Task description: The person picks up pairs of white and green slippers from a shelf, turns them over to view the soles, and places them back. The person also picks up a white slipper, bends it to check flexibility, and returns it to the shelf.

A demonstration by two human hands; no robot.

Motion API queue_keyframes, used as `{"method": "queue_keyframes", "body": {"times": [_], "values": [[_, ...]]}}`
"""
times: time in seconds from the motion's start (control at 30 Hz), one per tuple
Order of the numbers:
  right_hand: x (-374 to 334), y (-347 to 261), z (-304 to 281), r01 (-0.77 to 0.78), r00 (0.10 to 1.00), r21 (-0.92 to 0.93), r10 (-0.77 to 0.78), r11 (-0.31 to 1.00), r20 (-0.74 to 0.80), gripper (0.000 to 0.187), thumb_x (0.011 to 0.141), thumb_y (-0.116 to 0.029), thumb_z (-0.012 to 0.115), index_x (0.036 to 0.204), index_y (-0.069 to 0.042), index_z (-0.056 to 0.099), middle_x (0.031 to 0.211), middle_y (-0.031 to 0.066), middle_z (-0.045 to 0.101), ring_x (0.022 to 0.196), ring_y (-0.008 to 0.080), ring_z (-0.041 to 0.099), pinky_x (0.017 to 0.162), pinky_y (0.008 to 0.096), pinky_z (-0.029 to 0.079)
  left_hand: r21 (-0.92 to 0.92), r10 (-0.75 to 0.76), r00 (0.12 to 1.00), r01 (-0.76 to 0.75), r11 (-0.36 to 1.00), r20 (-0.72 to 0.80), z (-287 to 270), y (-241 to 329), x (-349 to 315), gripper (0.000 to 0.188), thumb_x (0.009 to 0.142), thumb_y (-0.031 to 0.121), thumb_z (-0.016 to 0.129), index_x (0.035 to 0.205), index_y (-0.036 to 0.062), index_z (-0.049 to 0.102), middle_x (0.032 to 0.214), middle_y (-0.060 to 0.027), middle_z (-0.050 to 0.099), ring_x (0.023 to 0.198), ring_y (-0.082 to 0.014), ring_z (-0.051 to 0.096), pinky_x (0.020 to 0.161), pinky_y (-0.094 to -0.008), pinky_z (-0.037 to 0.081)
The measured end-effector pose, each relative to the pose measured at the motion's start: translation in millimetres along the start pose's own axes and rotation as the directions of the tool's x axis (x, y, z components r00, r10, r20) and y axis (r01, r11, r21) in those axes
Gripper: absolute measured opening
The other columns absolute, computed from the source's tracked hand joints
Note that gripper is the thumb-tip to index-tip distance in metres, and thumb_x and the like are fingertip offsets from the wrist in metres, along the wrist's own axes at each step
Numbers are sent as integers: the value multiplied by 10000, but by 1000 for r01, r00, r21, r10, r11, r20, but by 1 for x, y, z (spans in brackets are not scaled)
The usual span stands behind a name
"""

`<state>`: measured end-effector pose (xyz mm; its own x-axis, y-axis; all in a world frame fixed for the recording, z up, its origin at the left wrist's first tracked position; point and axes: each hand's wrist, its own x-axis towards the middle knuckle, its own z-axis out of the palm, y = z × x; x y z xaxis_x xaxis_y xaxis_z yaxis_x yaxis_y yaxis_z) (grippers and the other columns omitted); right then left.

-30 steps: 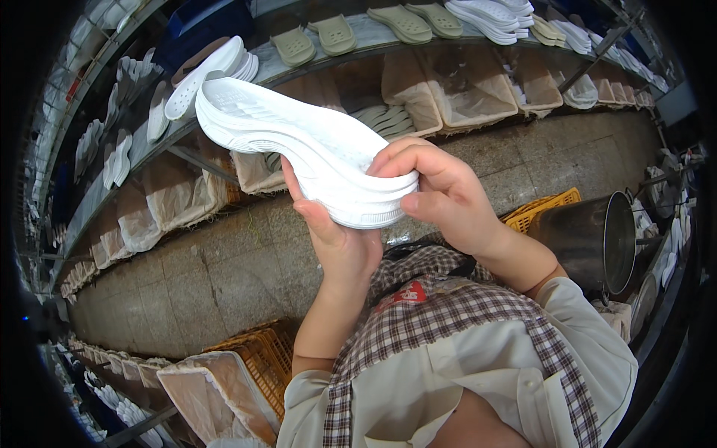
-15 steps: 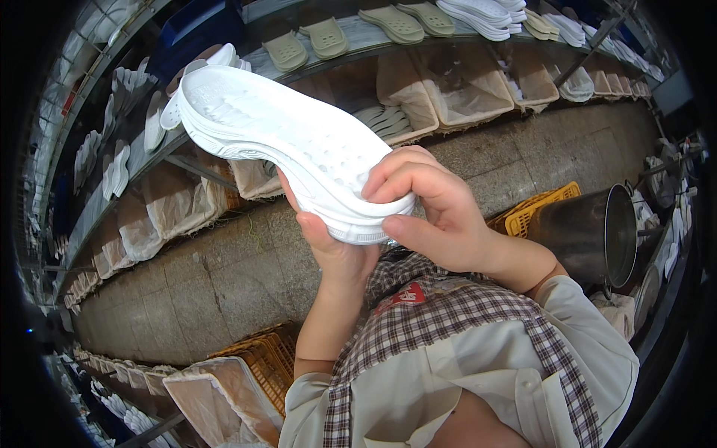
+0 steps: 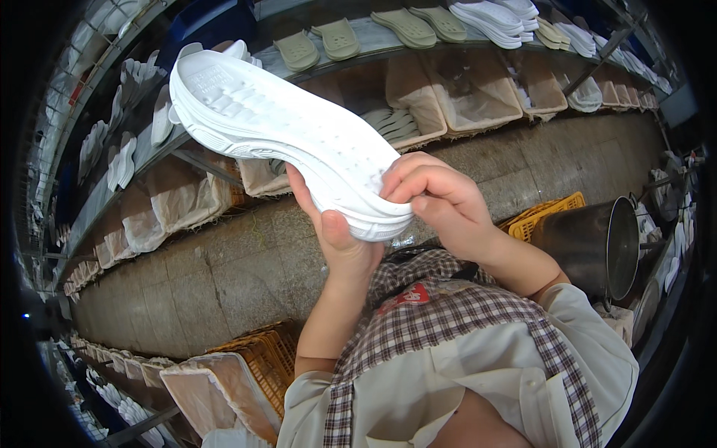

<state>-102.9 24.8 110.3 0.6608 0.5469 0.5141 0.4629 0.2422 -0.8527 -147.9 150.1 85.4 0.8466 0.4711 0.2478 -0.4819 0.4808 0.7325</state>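
A white shoe sole (image 3: 276, 123) is held up in front of me, its dimpled inner side facing up and one end pointing to the upper left. From below, my left hand (image 3: 336, 231) supports the near end, the thumb along the side wall and fingers partly hidden beneath it. My right hand (image 3: 444, 198) pinches the rim at that same end, with its fingertips inside the sole and the thumb against the outer edge.
Beige soles (image 3: 340, 39) and white soles (image 3: 489, 21) lie on the curved bench ahead. Below it hang lined bins (image 3: 478, 93). A blue crate (image 3: 202, 30) stands at upper left, a metal drum (image 3: 579, 243) and yellow basket (image 3: 545, 213) at right, a lined basket (image 3: 216, 392) at lower left.
The sole's far end has shifted slightly up and left. My right thumb has slid up along the rim, and the right hand has moved a little right.
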Motion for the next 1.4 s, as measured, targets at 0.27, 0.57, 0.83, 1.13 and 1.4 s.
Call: {"method": "queue_keyframes", "body": {"times": [0.27,0.57,0.83,1.13,1.4], "values": [[0,13,-7,4,1000,149,-5,989,2,259,811,-4,459,1009,26,624,1084,119,611,1082,229,532,967,346,382,16,-19,1000,19,1000,-10,-2,-3,4,1093,744,713,539,1461,129,-45,1480,-117,124,1347,-292,231,1085,-455,266],[8,39,-8,-173,980,336,129,926,149,295,825,0,463,1090,40,588,1153,128,573,1094,211,524,956,330,387,-75,-130,978,119,990,-162,-11,-2,-2,948,819,634,509,1460,151,6,1461,-108,186,1328,-278,274,1065,-465,299],[18,70,41,-411,895,491,239,768,376,307,832,-13,446,1097,49,587,1150,124,574,1096,208,521,958,325,383,-123,-139,908,98,988,-396,-58,17,-23,842,856,615,457,1459,174,69,1443,-83,255,1305,-278,320,1040,-482,337],[51,68,168,-445,814,510,95,736,572,371,866,-93,404,1161,42,584,1234,143,562,1180,227,486,1037,348,318,-326,-243,831,79,942,-500,-147,102,-49,811,832,762,215,1410,196,273,1357,-94,403,1202,-282,440,905,-493,422],[72,65,299,-606,759,527,235,596,607,411,883,-146,427,1243,50,459,1309,163,486,1177,224,479,978,352,361,-365,-125,858,-77,928,-498,-243,183,-70,772,823,760,264,1380,232,346,1319,-64,472,1155,-287,492,819,-541,465]]}}
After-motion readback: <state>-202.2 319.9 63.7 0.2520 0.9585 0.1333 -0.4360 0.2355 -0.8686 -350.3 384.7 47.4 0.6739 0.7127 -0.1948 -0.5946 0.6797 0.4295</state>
